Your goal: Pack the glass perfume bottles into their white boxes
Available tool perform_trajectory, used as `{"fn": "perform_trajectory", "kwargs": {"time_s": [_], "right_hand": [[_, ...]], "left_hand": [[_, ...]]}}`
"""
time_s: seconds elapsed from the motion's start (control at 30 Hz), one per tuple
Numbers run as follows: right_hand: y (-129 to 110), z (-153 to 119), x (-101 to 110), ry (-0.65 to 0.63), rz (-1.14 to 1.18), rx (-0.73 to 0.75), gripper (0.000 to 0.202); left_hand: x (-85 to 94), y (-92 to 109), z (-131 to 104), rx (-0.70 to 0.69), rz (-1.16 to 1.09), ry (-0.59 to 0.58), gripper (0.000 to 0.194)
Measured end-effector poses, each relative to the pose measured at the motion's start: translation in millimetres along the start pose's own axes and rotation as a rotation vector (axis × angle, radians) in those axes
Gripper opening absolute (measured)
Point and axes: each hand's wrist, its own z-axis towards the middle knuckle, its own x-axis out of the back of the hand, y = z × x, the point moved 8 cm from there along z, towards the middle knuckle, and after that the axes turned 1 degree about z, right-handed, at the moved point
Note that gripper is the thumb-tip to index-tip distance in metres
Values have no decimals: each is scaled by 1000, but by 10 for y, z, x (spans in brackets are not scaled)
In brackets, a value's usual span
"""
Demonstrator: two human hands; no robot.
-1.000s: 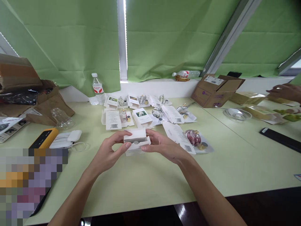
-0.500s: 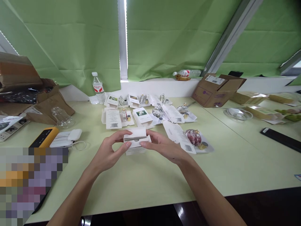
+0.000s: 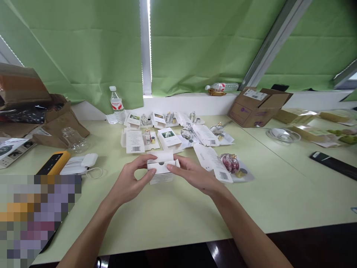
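Box (image 3: 161,175) mouth up, longer side crosswise

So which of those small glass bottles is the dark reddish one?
The round bottle at the group's front right; its dark reddish colour stands out, while the other bottles look mostly clear.

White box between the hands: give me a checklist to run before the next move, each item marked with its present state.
1. Left hand on the white box: ok, thumb at its front edge.
2. Right hand on the box: ok, thumb on the front of its top.
3. Lid flap down: not ok, raised at the back.
4. Box contents: cannot tell, hidden.
5. Right wrist clear of the barcoded carton: cannot tell, they nearly overlap in view.
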Motion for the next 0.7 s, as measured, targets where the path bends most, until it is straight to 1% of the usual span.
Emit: {"fn": "perform_trajectory", "kwargs": {"time_s": [0.27,0.47,0.7], "right_hand": [[68,8,4,63,-34,-23,41],[121,38,-39,38,-9,-10,39],[129,32,-17,59,-19,-10,40]], "left_hand": [[-3,20,5,-6,12,7,27],[-2,33,4,-21,48,49,25],[-13,20,4,4,61,92,26]]}}
